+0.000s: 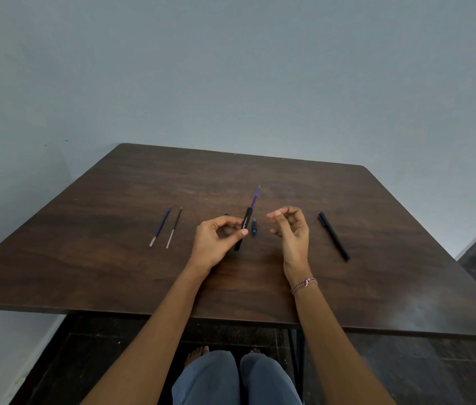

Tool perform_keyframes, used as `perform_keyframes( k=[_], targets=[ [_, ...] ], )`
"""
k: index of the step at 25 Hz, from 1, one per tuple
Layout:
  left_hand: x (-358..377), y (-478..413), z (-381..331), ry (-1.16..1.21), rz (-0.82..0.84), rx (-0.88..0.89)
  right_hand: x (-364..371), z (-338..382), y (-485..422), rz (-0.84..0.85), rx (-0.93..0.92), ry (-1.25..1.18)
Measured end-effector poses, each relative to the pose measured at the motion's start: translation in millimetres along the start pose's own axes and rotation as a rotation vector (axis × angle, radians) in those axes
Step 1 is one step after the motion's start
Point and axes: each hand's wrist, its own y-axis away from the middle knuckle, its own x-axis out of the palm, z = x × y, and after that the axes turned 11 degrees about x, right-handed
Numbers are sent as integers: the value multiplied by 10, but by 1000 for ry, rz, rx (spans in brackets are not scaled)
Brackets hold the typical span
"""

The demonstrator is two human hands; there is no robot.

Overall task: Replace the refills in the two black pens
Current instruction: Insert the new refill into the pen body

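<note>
My left hand [220,241] pinches a black pen barrel [244,228] between thumb and fingers, above the middle of the brown table [114,273]. A purple refill [255,197] sticks out of the barrel's far end. A small blue and black pen part [254,227] lies on the table just right of the barrel. My right hand [291,229] hovers to the right of it with fingers loosely curled, holding nothing. A second black pen [334,235] lies whole at the right. Two loose refills lie at the left, one purple [160,226] and one dark [174,227].
A small dark bit [226,214] shows just beyond my left hand's fingers. The table's near edge runs in front of my knees [231,378]. A grey wall stands behind the table, and dark floor tiles show at the right.
</note>
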Motion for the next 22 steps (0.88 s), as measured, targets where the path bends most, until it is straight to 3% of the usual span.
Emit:
perform_keyframes(
  k=[7,13,17,22],
  targets=[
    [1,-8,22,22,-90,-25,114,-137,-153,-65,-3,569],
    [1,-12,16,35,-70,-3,254,-206,-239,-50,-234,1295],
    [4,-24,23,34,-53,15,282,-211,-234,-47,-290,1461],
    [13,-5,24,13,-34,22,301,-238,-210,-47,-309,1484]
  ],
)
